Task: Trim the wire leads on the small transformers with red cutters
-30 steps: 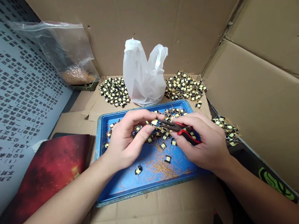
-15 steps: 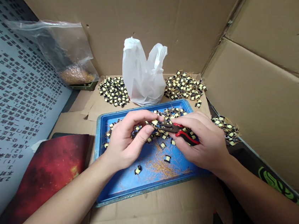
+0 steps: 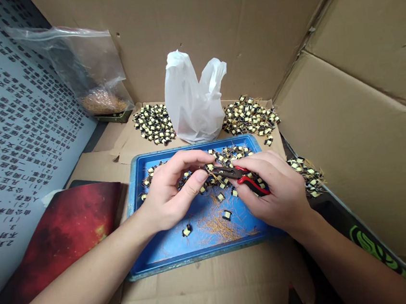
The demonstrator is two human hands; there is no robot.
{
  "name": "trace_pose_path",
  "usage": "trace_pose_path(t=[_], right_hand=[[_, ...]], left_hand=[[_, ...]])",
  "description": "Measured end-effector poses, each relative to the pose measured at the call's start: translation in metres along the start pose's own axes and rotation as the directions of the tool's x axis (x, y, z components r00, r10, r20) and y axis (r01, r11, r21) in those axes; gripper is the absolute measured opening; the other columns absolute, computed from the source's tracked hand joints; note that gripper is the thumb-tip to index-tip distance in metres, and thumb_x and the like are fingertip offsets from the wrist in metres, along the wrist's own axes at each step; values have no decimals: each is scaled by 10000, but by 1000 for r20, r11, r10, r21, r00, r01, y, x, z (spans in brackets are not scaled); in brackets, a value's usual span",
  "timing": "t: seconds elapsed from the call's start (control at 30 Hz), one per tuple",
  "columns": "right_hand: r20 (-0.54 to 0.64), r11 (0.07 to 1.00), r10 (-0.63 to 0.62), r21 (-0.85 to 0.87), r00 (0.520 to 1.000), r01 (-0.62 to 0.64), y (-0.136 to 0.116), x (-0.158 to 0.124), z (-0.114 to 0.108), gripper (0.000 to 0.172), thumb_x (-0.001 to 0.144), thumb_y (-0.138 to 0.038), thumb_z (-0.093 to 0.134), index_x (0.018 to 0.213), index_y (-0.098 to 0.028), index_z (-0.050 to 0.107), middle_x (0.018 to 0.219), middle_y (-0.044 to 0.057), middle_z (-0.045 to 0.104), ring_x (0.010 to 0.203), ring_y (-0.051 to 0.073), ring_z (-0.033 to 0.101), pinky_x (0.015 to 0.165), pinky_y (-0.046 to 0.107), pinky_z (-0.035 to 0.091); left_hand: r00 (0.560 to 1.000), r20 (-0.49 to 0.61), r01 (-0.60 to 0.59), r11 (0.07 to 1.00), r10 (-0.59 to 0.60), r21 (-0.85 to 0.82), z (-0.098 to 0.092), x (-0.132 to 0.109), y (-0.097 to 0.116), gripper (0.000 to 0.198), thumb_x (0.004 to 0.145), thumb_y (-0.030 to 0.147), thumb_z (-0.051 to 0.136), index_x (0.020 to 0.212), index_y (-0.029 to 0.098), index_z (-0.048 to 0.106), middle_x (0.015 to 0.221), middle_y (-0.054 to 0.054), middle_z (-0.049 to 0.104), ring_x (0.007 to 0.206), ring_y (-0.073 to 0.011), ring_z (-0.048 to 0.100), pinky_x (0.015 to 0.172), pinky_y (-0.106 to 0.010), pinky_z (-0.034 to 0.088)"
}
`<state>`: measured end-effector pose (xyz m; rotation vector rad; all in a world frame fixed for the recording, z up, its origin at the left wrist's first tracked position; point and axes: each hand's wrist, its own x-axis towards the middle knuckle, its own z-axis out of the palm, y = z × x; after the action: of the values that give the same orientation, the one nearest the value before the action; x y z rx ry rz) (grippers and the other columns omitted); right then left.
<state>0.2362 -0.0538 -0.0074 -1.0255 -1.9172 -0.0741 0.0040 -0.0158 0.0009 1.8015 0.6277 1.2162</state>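
My left hand (image 3: 171, 191) pinches a small yellow-and-black coil part (image 3: 210, 166) between thumb and fingertips above the blue tray (image 3: 163, 253). My right hand (image 3: 277, 190) grips red-handled cutters (image 3: 239, 174), whose dark jaws point left and meet the part's thin wire leads. Both hands hover over the tray's middle. More of the same coil parts (image 3: 230, 153) lie along the tray's far side. Cut copper wire ends (image 3: 220, 227) and two loose parts lie on the tray's near half.
Piles of coil parts (image 3: 154, 123) sit behind the tray on both sides of a white plastic bag (image 3: 194, 102), another pile at the right (image 3: 307, 175). A clear bag (image 3: 89, 72) leans back left. Cardboard walls surround; a red book (image 3: 66, 229) lies left.
Both hands have shifted very slightly left and up together; the cutter jaws have stayed at the part's leads. Nothing else has moved.
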Motion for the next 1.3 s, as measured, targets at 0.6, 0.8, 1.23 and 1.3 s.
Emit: trace_pose_path(t=[0.6, 0.8, 1.23, 1.3], right_hand=[[-16, 999, -31, -30, 999, 31, 1, 0, 0, 313, 884, -115, 668, 1172, -237, 684, 976, 72, 775, 887, 261, 732, 820, 444, 616], [-18, 999, -46, -14, 999, 45, 2, 1, 1, 323, 877, -105, 670, 1178, -222, 681, 973, 82, 774, 875, 263, 720, 807, 444, 611], [-29, 999, -39, 0, 999, 39, 0, 2, 0, 263, 885, -100, 677, 1133, -184, 709, 961, 89, 788, 860, 248, 718, 810, 410, 607], [-17, 999, -33, 7, 999, 33, 0, 1, -1, 229, 902, -100, 673, 1112, -177, 722, 928, 77, 792, 823, 230, 722, 786, 380, 606]], left_hand=[[999, 17, 30, 999, -29, -37, -1, -1, -3, 238, 1032, 261, 666, 1263, 227, 717, 1181, -97, 782, 1042, -218, 762, 950, -346, 634], [999, 32, 29, 998, -27, -55, -1, 0, -4, 246, 1037, 239, 654, 1276, 239, 711, 1187, -87, 774, 1053, -203, 756, 948, -318, 622], [999, 41, 17, 1000, -16, -26, -2, 0, -3, 249, 1032, 209, 652, 1273, 225, 711, 1176, -84, 767, 1051, -188, 746, 943, -287, 611], [999, 50, 22, 999, -21, -30, -2, 0, -3, 254, 1033, 201, 647, 1278, 226, 705, 1190, -84, 761, 1064, -189, 743, 950, -289, 607]])
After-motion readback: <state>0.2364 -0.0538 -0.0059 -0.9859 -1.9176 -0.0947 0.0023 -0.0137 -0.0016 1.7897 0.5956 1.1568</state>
